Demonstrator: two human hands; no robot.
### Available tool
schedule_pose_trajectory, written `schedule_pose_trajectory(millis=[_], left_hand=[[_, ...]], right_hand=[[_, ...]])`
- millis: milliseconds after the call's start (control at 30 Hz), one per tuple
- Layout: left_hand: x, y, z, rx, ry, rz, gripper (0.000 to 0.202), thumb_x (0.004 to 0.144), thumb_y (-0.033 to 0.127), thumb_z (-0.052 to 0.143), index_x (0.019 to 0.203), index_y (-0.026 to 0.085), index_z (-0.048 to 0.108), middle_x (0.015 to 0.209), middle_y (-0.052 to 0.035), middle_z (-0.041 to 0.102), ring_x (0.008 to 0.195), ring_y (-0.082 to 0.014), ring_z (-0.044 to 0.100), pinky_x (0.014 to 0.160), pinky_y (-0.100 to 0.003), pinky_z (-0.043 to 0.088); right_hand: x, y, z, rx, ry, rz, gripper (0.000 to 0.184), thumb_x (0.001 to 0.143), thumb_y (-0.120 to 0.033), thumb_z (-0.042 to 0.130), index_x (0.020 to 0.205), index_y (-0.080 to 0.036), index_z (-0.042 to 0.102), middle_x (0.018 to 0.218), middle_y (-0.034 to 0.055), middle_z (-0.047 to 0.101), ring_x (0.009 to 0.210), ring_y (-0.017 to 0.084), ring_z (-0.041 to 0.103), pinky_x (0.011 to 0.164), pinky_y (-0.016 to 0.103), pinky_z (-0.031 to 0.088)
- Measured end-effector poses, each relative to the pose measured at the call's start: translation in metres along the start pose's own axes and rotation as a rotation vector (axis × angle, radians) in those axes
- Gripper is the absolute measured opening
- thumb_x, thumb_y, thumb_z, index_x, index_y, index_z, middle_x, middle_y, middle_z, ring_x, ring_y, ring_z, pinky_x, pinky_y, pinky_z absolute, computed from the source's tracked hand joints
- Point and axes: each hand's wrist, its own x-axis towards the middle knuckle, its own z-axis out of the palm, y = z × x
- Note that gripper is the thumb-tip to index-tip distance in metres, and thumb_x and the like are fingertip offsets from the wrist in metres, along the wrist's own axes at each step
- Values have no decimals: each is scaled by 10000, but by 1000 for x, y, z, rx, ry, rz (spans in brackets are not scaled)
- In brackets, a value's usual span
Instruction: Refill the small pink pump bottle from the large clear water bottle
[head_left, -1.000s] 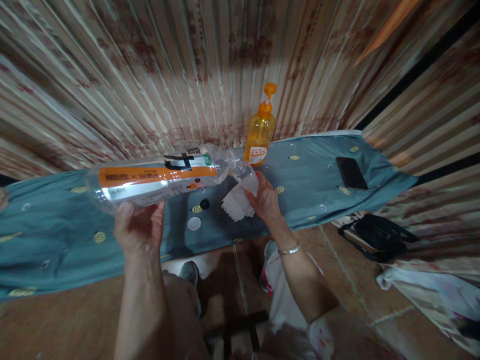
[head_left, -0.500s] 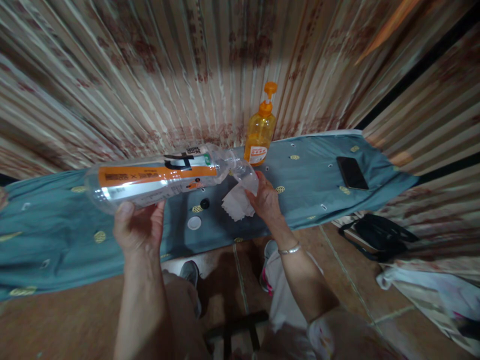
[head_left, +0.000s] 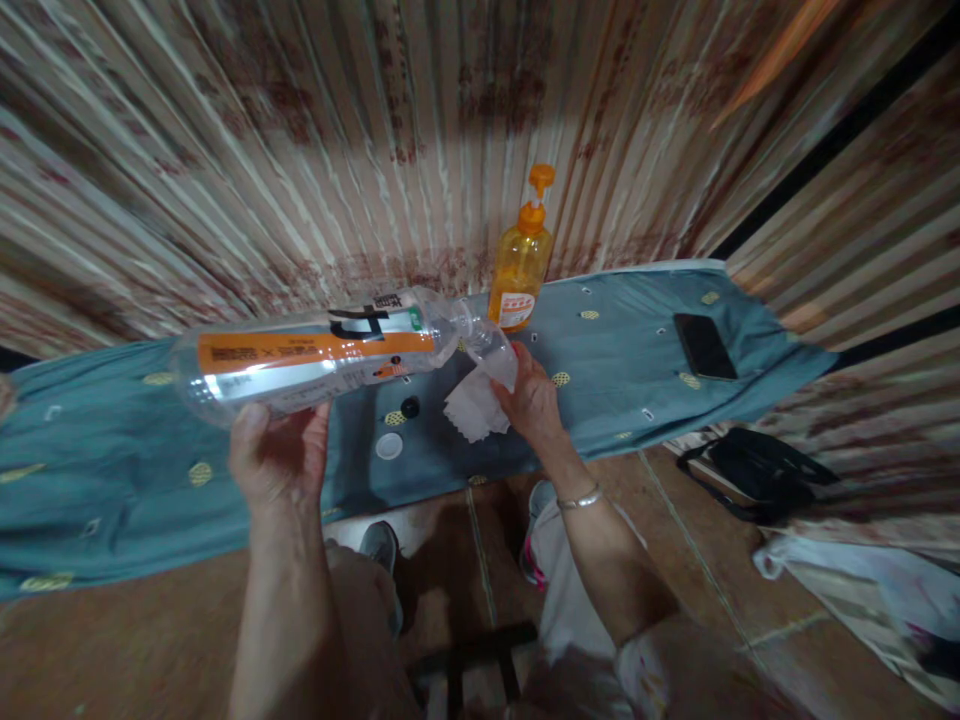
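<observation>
My left hand [head_left: 281, 450] grips a large clear plastic bottle [head_left: 315, 350] with an orange and silver label near its base, from below. The bottle lies almost level in the air, its neck pointing right. At that neck, my right hand [head_left: 531, 395] holds a small translucent plastic cup [head_left: 493, 355], tilted, its wide end by my fingers. Whether bottle and cup touch inside the overlap I cannot tell. A white scallop-edged tissue [head_left: 474, 410] shows just below the cup. On the cloth beneath the bottle are a black cap [head_left: 409, 407] and a white round lid [head_left: 389, 446].
An orange pump bottle [head_left: 520, 270] stands behind the cup, close to the curtain [head_left: 337, 150]. Farther right, a black phone [head_left: 705, 346] rests on the green-blue tablecloth [head_left: 615, 340]. A black bag [head_left: 757, 470] is below the table's right end. Part of a stool [head_left: 476, 650] shows at the bottom.
</observation>
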Motion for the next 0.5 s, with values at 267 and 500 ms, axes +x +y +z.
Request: schedule_pose_trajectory(millis=[267,500], left_hand=[[-1,1,3,-17,-2,-7,614,488,421,935,1066,308,761,984,-4,801,1193,-295,723,849,-323,651],[0,0,-1,-8,-5,-3,577,504,423,924,1044,312,755,1008,-11,794,1227,-318,707,937,-392,644]], right_hand=[[-1,5,3,1,22,-33,629,944,-221,673,1520,-80,463,1360,263,706,1263,374,690,1086,542,575],[-1,7,5,9,29,-26,614,951,-231,656,1514,-85,459,1358,265,708,1260,371,692,1078,538,575]])
